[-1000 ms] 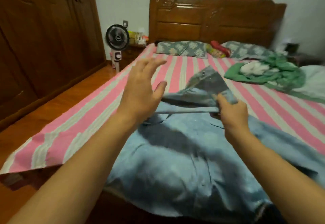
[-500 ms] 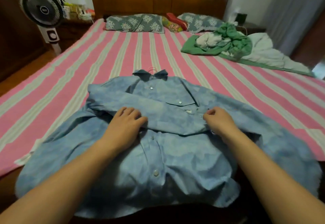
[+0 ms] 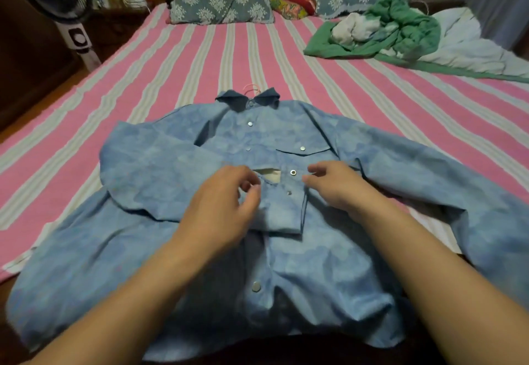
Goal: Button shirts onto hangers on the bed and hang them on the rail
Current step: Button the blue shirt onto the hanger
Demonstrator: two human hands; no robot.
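The blue shirt [image 3: 286,141] lies flat, collar toward the pillows [image 3: 220,6]. Left hand [image 3: 223,207] pinches its placket; right hand [image 3: 337,184], fingers curled, touches the opposite edge.

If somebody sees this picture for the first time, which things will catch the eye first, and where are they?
First, the blue shirt spread over the near end of the pink striped bed, a pink hanger hook peeking out behind its collar. Next, both hands at its middle: the left hand pinches the placket edge, the right hand touches the fabric beside a snap. A green heap of clothes lies far right.
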